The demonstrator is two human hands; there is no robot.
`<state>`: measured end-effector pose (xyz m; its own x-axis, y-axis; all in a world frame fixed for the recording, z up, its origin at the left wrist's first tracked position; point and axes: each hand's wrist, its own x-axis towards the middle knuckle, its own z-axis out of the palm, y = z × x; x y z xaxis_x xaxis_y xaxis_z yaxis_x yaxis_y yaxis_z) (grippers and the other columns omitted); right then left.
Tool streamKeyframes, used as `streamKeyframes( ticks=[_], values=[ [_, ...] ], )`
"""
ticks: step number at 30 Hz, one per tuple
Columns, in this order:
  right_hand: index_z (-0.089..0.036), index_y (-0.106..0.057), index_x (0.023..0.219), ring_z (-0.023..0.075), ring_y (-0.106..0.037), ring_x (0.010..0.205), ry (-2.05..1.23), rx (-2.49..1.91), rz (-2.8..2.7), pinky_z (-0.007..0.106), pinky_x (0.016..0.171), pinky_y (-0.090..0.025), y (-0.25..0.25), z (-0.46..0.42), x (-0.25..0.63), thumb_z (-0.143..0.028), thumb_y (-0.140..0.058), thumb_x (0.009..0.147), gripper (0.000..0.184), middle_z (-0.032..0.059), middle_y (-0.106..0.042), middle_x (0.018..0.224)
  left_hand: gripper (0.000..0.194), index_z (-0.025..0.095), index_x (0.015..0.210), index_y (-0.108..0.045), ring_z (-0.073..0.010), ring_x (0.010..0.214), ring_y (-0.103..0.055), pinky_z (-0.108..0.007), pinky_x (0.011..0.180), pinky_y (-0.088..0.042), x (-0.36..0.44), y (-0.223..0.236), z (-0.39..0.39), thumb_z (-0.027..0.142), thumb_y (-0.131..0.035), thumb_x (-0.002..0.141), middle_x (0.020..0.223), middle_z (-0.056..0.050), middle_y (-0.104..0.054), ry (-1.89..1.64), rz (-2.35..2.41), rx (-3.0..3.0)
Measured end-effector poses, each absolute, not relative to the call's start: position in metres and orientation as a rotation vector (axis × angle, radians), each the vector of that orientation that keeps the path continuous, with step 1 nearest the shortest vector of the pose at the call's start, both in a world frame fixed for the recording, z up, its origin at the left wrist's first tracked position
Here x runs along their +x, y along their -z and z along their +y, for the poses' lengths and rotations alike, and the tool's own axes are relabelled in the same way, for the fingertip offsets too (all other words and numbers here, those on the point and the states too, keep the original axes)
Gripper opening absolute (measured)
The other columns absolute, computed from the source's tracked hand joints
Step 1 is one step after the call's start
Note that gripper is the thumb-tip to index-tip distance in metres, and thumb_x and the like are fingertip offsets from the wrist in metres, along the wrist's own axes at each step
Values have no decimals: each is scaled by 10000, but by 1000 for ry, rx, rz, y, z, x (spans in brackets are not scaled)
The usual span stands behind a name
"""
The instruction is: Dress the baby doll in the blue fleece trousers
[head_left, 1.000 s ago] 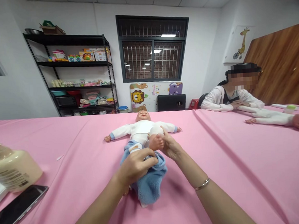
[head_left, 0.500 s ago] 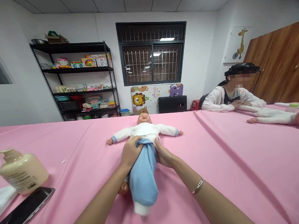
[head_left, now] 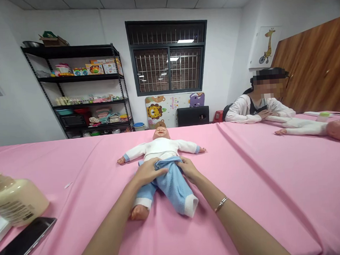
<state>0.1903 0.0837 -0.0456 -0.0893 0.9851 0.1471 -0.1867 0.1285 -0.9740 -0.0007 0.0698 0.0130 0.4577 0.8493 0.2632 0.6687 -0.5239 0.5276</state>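
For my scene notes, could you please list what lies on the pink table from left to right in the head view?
Black phone → cream pump bottle → baby doll in blue trousers, held at the waist by both hands → second doll.

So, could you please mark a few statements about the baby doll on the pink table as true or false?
1. Both hands, left hand and right hand, grip the waist of the light blue fleece trousers on the plastic baby doll. True.
2. The doll lies face down. False: it lies on its back, face up.
3. A cream pump bottle lies at the left on the pink tablecloth. True.
4. A bare foot shows from both trouser legs. False: only one bare foot shows.
5. The right wrist is bare. False: it wears a thin silver bracelet.
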Motion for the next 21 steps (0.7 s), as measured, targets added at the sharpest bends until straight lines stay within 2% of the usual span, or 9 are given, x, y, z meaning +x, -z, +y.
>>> streamKeyframes(
  ticks=[3, 5, 8, 12, 15, 17, 21],
  values=[
    [-139, -590, 938, 173, -579, 819, -1374, -836, -1040, 285, 755, -469, 50, 84, 189, -361, -657, 637, 380, 51, -638, 915, 765, 229, 1236, -454, -265, 1071, -502, -325, 877, -419, -2, -15, 65, 420, -755, 560, 1217, -49, -527, -608, 1104, 2450],
    [-139, -579, 955, 188, -581, 852, -1387, -786, -991, 294, 775, -469, 49, 82, 188, -351, -668, 631, 397, 62, -636, 932, 813, 249, 1295, -393, -266, 1108, -484, -328, 892, -414, 0, -13, 64, 317, -747, 566, 1280, -39, -482, -589, 1121, 2522],
    [-162, -569, 966, 187, -576, 873, -1362, -774, -974, 288, 773, -464, 45, 80, 187, -338, -673, 621, 401, 49, -631, 948, 654, 270, 1266, -424, -237, 1101, -501, -307, 877, -415, 4, -8, 66, 190, -625, 648, 1277, -3, -498, -630, 1206, 2572],
    [-217, -590, 997, 175, -568, 900, -1412, -824, -1045, 276, 755, -453, 38, 76, 186, -354, -652, 639, 388, 13, -618, 1020, 469, 288, 1140, -518, -223, 1008, -556, -289, 797, -427, 5, -3, 69, 151, -545, 692, 1139, 13, -597, -675, 1377, 2585],
    [-197, -619, 919, 155, -566, 820, -1435, -835, -1098, 260, 714, -439, 35, 74, 184, -362, -646, 656, 311, 11, -634, 920, 355, 298, 1042, -556, -230, 941, -580, -292, 712, -419, 7, -2, 69, 140, -504, 728, 1032, 13, -635, -688, 1531, 2601],
    [-184, -624, 877, 141, -553, 747, -1449, -849, -1099, 249, 665, -425, 34, 72, 183, -358, -653, 656, 283, 7, -631, 833, 291, 289, 990, -567, -227, 948, -575, -290, 692, -410, 11, -3, 67, 138, -485, 755, 1031, 13, -631, -760, 1577, 2614],
    [-171, -626, 870, 140, -550, 716, -1572, -870, -1055, 246, 621, -417, 34, 72, 186, -355, -674, 651, 291, 15, -630, 801, 268, 260, 1049, -551, -220, 965, -556, -302, 741, -404, 14, -5, 66, 164, -475, 811, 1079, -18, -602, -987, 1717, 2570]
  ],
)
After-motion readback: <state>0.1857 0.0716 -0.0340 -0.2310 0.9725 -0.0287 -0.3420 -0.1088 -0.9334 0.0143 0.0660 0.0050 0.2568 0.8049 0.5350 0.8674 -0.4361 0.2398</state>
